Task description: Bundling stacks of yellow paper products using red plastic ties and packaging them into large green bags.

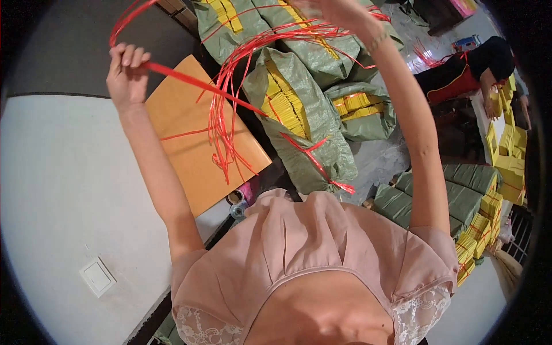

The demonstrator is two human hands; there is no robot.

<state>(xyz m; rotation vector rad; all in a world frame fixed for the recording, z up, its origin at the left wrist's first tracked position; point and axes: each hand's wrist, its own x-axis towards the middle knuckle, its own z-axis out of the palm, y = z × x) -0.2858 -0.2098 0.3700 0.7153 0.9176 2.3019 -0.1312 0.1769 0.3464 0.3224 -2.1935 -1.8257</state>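
Note:
My left hand [129,76] is raised at the left, fingers wrapped round a red plastic strap [190,79]. The strap loops above the hand and also runs down to an open green woven sack [322,135] packed with yellow bundles [282,100]. Another red tie [310,155] crosses the lower part of that sack and is knotted at its end. At the top edge my right hand [339,14] is smeared by motion, with its fingers partly out of view. Beside it a loose hank of red strands [230,75] arches leftward and hangs over an orange-brown board [195,161].
More green sacks of yellow bundles [359,106] stand around the middle one. Further wrapped stacks [454,195] lie at the right. Another person [460,80] bends over yellow pieces at the far right. A white wall panel with a switch [98,277] borders the left.

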